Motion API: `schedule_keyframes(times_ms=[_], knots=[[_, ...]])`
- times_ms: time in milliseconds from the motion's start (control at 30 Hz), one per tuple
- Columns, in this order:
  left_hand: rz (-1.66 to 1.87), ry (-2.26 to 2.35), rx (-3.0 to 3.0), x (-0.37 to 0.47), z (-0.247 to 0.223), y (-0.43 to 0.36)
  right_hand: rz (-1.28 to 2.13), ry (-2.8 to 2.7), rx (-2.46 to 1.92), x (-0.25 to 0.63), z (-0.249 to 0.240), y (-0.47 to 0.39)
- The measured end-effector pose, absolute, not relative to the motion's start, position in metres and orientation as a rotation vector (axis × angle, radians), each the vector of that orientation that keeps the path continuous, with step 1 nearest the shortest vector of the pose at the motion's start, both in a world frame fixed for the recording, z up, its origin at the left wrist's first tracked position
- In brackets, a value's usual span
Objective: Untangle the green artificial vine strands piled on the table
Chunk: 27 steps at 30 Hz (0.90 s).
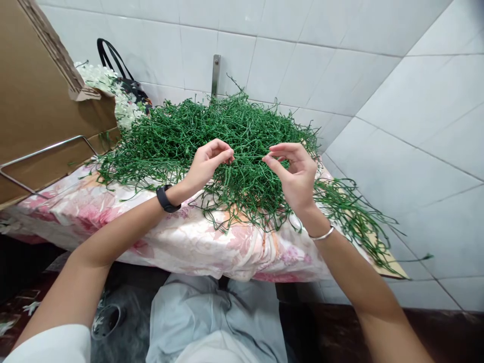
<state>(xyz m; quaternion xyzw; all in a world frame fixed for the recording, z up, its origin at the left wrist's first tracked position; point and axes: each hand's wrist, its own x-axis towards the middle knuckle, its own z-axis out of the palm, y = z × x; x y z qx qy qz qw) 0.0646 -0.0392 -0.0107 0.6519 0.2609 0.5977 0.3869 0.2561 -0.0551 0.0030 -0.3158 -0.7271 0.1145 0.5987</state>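
Two hands (207,160) (297,176) – one black wristband (165,198), one silver bangle (322,235) – one big green heap (242,131), one metal bracket (215,75).

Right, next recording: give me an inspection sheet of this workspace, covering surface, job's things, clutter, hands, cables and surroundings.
Surface: floral cloth, creased, draping over the front edge.
Job's things: tangled heap of green artificial-looking stems; more on a yellowish board at the right.
Clutter: cardboard box, wire frame, white blossoms and black-handled bag, all at the left.
Hands: left hand pinched; right hand with thumb near forefinger, grip unclear; both over the heap.
Cables: nothing seen.
Surroundings: white tiled wall, upright metal strip behind the heap.
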Motion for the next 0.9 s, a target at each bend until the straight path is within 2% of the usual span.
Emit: schedule_keyframes(times_ms=[167,367,600,900], knots=[[1.594,0.712,1.640,0.068,-0.011,-0.040,0.149,-1.747,-0.755,0.255,0.001,-0.059],[1.543,0.757,1.731,0.070,-0.016,-0.043,-0.255,-2.021,-0.767,0.254,-0.001,-0.059],[1.474,0.749,1.932,0.073,-0.019,-0.050,-0.312,-2.125,-0.764,0.253,-0.005,-0.056],[1.153,0.709,1.853,0.071,-0.016,-0.047,-0.394,-2.059,-0.681,0.255,-0.001,-0.057]])
